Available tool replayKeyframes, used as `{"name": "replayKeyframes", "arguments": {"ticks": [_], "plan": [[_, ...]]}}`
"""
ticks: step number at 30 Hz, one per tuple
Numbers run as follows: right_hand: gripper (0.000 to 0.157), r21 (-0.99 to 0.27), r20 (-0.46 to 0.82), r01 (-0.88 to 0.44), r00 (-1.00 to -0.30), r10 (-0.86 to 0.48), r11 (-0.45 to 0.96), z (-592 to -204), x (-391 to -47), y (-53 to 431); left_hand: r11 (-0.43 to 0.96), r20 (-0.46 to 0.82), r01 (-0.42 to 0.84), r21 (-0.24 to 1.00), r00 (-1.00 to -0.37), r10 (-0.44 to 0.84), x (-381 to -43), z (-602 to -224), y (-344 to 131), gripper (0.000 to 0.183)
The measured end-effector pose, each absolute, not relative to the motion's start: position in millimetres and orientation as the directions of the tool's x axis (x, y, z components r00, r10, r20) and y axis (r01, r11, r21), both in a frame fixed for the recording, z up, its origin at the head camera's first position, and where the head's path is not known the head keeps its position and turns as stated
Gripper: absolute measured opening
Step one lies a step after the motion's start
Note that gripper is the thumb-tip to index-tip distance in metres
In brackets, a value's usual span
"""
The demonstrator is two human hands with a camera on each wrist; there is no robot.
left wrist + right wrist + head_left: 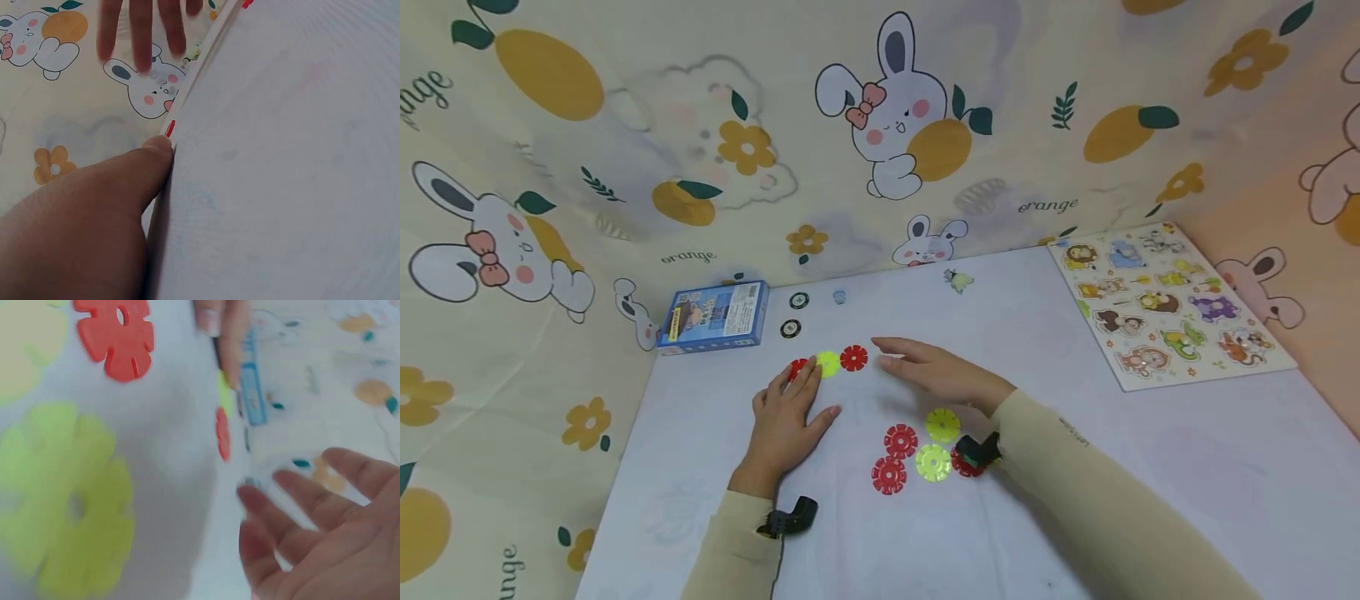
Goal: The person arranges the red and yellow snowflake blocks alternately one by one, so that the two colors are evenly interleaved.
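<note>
My left hand [786, 425] lies over the left end of a short row of flat notched discs, its fingertips on a red disc [797, 368] that they partly cover. Beside that come a yellow-green disc [827, 364] and another red disc [853, 358]. Just right of the row, my right hand [936, 371] hovers with fingers extended and nothing in them; the right wrist view shows its palm [337, 562] bare. Nearer me lies a loose group of red [889, 475] and yellow-green discs [933, 462], one red disc partly hidden by the right wrist camera.
A blue box [713, 317] stands at the back left, with two black rings [791, 328] and a small bluish piece [839, 297] to its right. A small greenish figure [958, 281] lies farther right. An animal puzzle board [1172, 304] occupies the back right, near the patterned cloth wall.
</note>
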State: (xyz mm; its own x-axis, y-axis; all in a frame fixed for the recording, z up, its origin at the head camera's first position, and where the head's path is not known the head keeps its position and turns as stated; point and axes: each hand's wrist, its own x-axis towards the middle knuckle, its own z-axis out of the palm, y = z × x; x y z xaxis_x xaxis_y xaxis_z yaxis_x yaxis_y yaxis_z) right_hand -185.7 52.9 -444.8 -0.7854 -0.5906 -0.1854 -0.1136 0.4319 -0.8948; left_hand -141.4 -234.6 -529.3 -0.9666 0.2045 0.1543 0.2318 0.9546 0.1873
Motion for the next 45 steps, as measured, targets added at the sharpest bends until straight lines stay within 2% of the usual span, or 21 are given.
{"name": "replayKeyframes", "arguments": {"ticks": [5,12,15,20,23,26,31,36,41,45], "plan": [[0.039,-0.975,-0.107,-0.032,-0.796,-0.595,0.218,-443,-171,100,0.953,0.152,0.234,0.193,-0.967,0.207,-140,-529,-236,0.082],[0.040,-0.994,0.007,-0.064,-0.839,-0.544,0.087,-450,-151,167,0.950,0.171,0.245,0.195,-0.962,0.214,-141,-528,-235,0.081],[0.043,-0.987,-0.024,-0.061,-0.858,-0.512,0.149,-462,-144,193,0.950,0.170,0.243,0.196,-0.963,0.211,-141,-529,-234,0.081],[0.060,-0.900,-0.125,-0.087,-0.887,-0.444,0.427,-485,-133,222,0.951,0.159,0.235,0.202,-0.966,0.205,-141,-528,-234,0.082],[0.066,-0.839,-0.116,-0.147,-0.893,-0.435,0.525,-494,-128,229,0.951,0.161,0.233,0.204,-0.966,0.202,-141,-527,-234,0.082],[0.061,-0.781,-0.073,-0.225,-0.894,-0.443,0.583,-497,-125,227,0.950,0.158,0.231,0.208,-0.967,0.200,-140,-526,-234,0.081],[0.042,-0.718,-0.028,-0.269,-0.910,-0.413,0.641,-496,-121,215,0.948,0.150,0.233,0.215,-0.967,0.204,-140,-523,-233,0.081],[0.032,-0.738,-0.078,-0.173,-0.938,-0.337,0.652,-491,-122,206,0.950,0.156,0.232,0.211,-0.967,0.202,-140,-523,-232,0.081],[0.018,-0.795,-0.103,-0.109,-0.946,-0.309,0.597,-480,-131,193,0.949,0.158,0.234,0.213,-0.966,0.202,-140,-523,-233,0.081],[0.019,-0.856,-0.094,-0.087,-0.943,-0.320,0.509,-462,-146,169,0.948,0.160,0.234,0.217,-0.966,0.202,-140,-523,-233,0.081]]}}
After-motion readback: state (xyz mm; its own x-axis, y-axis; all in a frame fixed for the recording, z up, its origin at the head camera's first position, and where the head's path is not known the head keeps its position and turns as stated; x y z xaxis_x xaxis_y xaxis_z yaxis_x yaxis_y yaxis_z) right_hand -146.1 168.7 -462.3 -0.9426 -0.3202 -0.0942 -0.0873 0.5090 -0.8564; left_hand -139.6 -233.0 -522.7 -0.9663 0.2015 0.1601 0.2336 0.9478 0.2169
